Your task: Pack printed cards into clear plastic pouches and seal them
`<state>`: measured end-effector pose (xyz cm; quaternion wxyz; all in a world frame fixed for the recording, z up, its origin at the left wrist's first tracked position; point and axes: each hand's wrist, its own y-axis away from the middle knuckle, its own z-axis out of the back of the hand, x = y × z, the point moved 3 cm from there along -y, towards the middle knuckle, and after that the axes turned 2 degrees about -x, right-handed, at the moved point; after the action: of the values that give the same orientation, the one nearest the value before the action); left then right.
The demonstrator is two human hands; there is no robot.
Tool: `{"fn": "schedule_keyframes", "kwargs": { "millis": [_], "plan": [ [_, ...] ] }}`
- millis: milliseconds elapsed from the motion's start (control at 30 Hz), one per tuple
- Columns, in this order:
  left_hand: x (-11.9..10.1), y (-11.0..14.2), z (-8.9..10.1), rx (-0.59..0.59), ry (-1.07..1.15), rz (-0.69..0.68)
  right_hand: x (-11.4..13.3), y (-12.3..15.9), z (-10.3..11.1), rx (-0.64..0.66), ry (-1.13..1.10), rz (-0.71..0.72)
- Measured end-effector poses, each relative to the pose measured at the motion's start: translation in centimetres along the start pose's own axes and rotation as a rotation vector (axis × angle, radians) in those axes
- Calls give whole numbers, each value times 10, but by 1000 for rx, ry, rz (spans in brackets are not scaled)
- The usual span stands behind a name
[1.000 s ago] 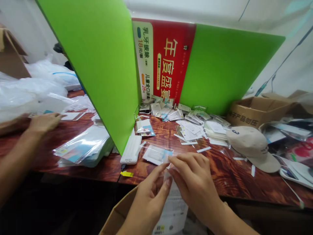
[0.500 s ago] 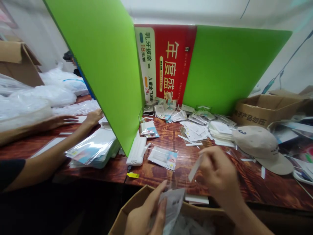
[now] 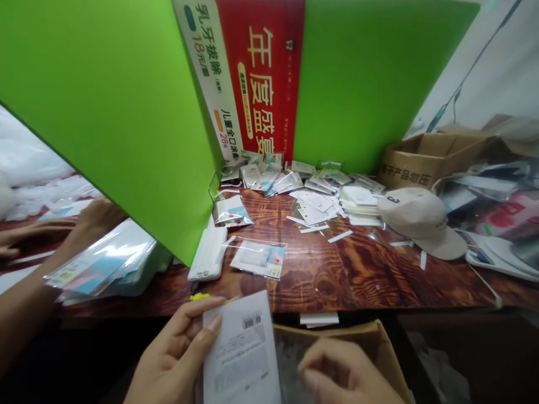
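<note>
One left hand [image 3: 177, 353] gripping one packet [image 3: 242, 350], one right hand [image 3: 345, 370] (grip unclear), one cap [image 3: 421, 221]

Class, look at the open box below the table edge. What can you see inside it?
Pale, blurred scraps show inside the box. The right hand and the packet in the left hand cover part; its bottom is hidden.

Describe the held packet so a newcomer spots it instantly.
Find the reddish-brown table below the green panels. In front of its near edge, the left hand holds the packet. Its white face has grey print and a barcode; the nearest table packet shows blue.
</note>
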<state>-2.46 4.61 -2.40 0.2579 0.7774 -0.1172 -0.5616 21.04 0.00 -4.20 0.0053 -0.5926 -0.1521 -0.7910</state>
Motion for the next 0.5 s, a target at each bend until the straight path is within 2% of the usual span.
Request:
{"fn": "schedule_keyframes", "kwargs": {
  "millis": [100, 133, 267, 500],
  "plan": [
    [8, 11, -12, 125, 22, 71, 21, -15, 9, -136, -209, -11],
    [10, 15, -16, 154, 28, 87, 27, -20, 9, -131, -271, 3],
    [15, 24, -28, 215, 10, 142, 38, -32, 5, 34, -432, 5],
    [8, 27, -29, 182, 90, 132, 49, -32, 14, 39, -628, 39]
  ]
}}
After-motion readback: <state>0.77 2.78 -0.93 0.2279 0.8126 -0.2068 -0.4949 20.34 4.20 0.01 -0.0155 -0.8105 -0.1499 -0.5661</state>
